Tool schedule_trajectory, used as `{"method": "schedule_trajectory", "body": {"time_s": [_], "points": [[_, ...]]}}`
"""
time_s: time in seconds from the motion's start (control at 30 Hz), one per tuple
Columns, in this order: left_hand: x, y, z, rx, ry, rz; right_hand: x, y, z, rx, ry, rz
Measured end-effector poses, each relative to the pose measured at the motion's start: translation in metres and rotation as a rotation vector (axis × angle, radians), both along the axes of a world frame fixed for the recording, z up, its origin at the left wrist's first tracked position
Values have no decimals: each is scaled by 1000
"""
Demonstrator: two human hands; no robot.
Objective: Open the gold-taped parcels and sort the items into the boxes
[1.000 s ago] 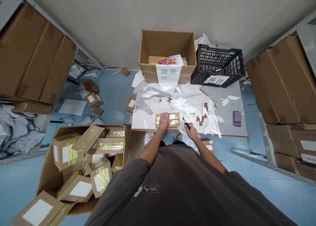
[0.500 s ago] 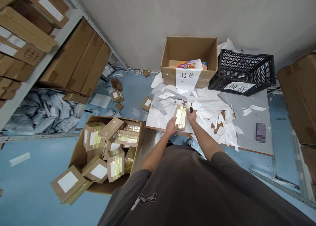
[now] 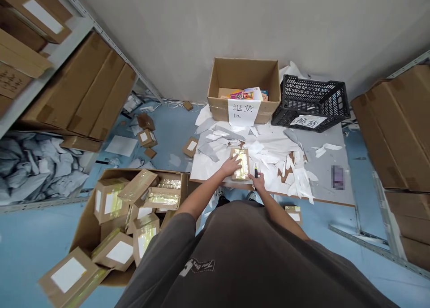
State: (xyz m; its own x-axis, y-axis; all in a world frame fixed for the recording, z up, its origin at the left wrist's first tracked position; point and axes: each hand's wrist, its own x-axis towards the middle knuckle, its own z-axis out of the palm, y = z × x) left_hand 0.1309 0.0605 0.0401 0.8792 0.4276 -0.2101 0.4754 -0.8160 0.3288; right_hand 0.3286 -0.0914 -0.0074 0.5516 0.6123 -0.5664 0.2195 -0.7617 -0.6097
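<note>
A small brown parcel wrapped in yellow tape [image 3: 240, 162] lies lengthwise on the low table [image 3: 331, 192], among torn white paper. My left hand [image 3: 230, 166] rests flat on the parcel's left side, fingers spread. My right hand [image 3: 257, 180] is closed round a small black and yellow cutter [image 3: 255, 169], just to the right of the parcel near the table's front edge.
An open carton with a paper sign [image 3: 243, 90] and a black crate [image 3: 311, 101] stand at the table's back. A large carton of several taped parcels [image 3: 134, 209] sits on the blue floor at left. Shelves with big boxes [image 3: 83, 88] flank both sides. A dark object [image 3: 337, 176] lies on the table's right.
The parcel was turned from crosswise to lengthwise. My right hand with the cutter went from the parcel's far end back to its near right corner. My left hand shifted onto its top.
</note>
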Motion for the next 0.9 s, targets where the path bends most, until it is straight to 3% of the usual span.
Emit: {"method": "schedule_trajectory", "body": {"time_s": [0.1,0.23,0.33,0.43,0.73,0.83,0.9], "points": [[-1,-12,5,3,55,73,9,37,5,14,-84,61],[3,-35,11,45,122,359,9,93,13,4,-143,169],[11,-43,15,76,154,503,3,114,15,-13,-152,200],[15,-46,18,78,154,532,1,117,15,-35,-151,186],[13,-48,17,-20,172,439,1,107,20,2,-144,186],[14,-44,19,-39,193,449,10,89,28,111,36,249],[14,-42,19,-40,189,458,23,73,35,134,199,379]]}}
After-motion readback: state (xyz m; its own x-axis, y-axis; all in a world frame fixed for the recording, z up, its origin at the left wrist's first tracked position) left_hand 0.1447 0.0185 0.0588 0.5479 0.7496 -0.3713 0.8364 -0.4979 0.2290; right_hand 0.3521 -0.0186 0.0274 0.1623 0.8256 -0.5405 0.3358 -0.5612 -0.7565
